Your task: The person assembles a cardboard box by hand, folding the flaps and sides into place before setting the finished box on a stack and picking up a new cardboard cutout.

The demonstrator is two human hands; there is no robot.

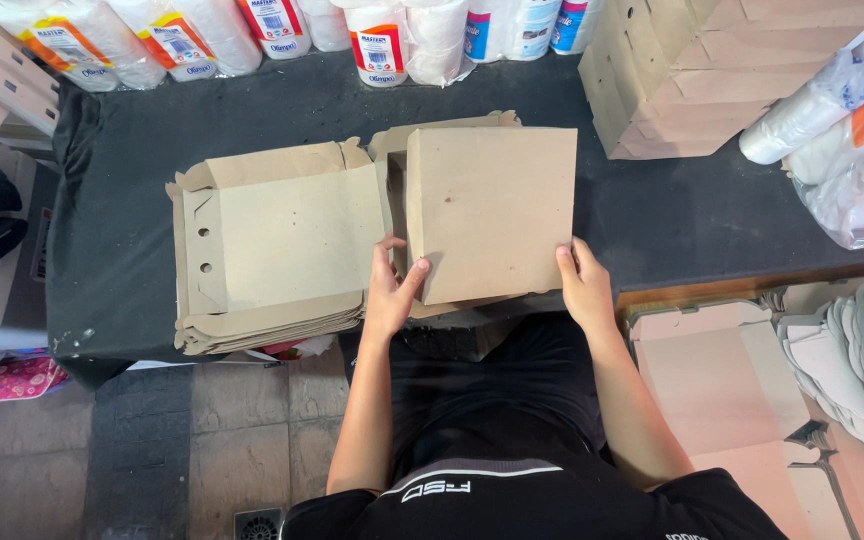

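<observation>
A folded brown cardboard box panel (pixel 492 210) lies on the black table (pixel 122 240) right in front of me. My left hand (pixel 390 290) grips its near left corner, thumb on top. My right hand (pixel 582 285) holds its near right corner. Just to the left lies a stack of flat unfolded cardboard box blanks (pixel 282 250), with round holes on the left flap. The held piece overlaps that stack's right edge.
Wrapped paper rolls (pixel 382 40) line the table's far edge. A pile of folded cardboard boxes (pixel 692 70) stands at the back right, with bagged white rolls (pixel 842 130) beside it. More flat blanks (pixel 722 380) lie low at my right. Tiled floor (pixel 192 440) is at the lower left.
</observation>
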